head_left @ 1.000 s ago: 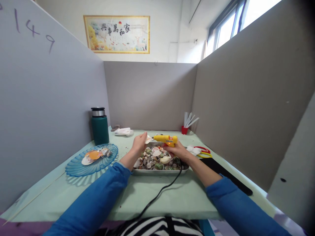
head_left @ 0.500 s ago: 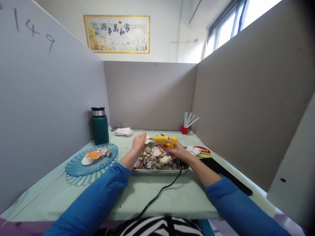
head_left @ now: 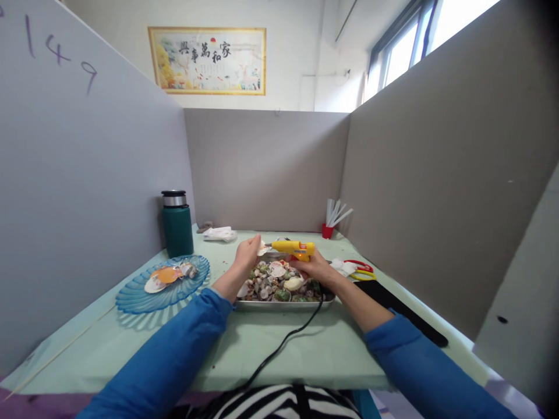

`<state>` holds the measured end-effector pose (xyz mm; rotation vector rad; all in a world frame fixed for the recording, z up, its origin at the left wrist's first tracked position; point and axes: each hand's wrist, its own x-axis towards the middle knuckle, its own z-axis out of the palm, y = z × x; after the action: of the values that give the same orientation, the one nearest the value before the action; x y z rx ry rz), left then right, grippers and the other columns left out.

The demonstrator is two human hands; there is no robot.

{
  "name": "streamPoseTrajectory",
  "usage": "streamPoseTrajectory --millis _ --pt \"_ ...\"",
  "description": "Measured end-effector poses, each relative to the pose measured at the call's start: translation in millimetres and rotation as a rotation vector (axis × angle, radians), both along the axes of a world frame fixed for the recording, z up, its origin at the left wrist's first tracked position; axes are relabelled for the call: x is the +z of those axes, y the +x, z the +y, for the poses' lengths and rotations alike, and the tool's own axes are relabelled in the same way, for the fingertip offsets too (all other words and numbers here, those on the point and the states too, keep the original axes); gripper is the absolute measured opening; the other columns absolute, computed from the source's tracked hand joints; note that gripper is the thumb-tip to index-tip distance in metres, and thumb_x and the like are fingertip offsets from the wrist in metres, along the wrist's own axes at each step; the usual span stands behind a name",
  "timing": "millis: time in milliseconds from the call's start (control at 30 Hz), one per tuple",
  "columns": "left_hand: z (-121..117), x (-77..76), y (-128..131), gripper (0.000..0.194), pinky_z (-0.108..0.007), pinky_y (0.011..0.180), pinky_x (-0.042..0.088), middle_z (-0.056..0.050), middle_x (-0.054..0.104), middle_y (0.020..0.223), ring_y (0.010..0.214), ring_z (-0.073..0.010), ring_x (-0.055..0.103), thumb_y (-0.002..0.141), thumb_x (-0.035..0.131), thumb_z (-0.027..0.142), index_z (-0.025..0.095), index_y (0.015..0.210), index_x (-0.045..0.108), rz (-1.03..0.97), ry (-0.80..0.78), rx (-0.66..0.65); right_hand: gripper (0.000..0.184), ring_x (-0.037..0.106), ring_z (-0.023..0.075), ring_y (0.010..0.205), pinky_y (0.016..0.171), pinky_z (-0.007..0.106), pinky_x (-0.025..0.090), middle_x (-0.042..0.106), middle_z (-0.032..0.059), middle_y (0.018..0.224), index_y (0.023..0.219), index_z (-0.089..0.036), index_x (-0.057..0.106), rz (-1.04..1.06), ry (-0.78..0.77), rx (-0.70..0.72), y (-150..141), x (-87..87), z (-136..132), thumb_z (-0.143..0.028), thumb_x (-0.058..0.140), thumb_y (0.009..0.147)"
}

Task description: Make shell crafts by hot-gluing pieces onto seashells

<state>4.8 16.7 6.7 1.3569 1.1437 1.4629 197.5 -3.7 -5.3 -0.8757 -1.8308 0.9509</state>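
A yellow hot glue gun (head_left: 292,249) with a small orange light is gripped in my right hand (head_left: 315,267), its nozzle pointing left. My left hand (head_left: 247,256) pinches a pale seashell (head_left: 262,249) close to that nozzle; whether the two touch I cannot tell. Beneath both hands lies a metal tray (head_left: 279,306) filled with many small shells (head_left: 275,282). A black cord (head_left: 286,338) runs from the glue gun over the tray's front rim towards me.
At left, a blue scalloped plate (head_left: 131,295) holds several shells, with a green bottle (head_left: 177,230) behind it. A red cup (head_left: 327,231) of glue sticks stands at the back right. Red-and-yellow-handled scissors (head_left: 364,272) and a black flat strip (head_left: 399,311) lie right.
Almost nothing differs. Both hands keep their places, with the glue gun and the shell shifted only very slightly.
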Motion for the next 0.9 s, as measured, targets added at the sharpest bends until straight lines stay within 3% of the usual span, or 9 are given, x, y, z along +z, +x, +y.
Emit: streamPoseTrajectory --millis 133,433,900 --pt "-3.9 3.7 1.6 0.034 -0.017 0.034 0.011 0.007 0.028 0.04 0.03 -0.0028 0.021 0.08 0.047 0.042 0.018 0.059 0.036 -0.026 -0.015 -0.013 0.021 0.037 0.0052 0.037 0.037 0.018 0.033 0.044 -0.0061 0.049 0.083 -0.013 0.059 0.0 0.005 0.002 0.8 -0.4 1.0 -0.028 0.06 0.069" --pt "3.9 -1.5 -1.4 0.034 -0.018 0.034 0.013 0.007 0.03 0.038 0.029 -0.0043 0.023 0.082 0.042 0.042 0.018 0.059 0.038 0.01 0.018 0.066 0.021 0.036 0.0038 0.04 0.036 0.017 0.032 0.052 -0.0031 0.06 0.079 -0.013 0.058 -0.009 -0.002 0.035 -1.8 1.1 -3.3 -0.028 0.061 0.066" --pt "-3.0 3.2 1.5 0.033 -0.017 0.034 0.011 0.007 0.03 0.04 0.029 -0.0028 0.021 0.082 0.044 0.04 0.017 0.059 0.038 -0.031 0.004 -0.023 0.018 0.037 0.0049 0.037 0.037 0.018 0.034 0.044 -0.0064 0.048 0.081 -0.014 0.06 0.017 -0.003 -0.002 1.6 -1.5 2.4 -0.026 0.061 0.069"
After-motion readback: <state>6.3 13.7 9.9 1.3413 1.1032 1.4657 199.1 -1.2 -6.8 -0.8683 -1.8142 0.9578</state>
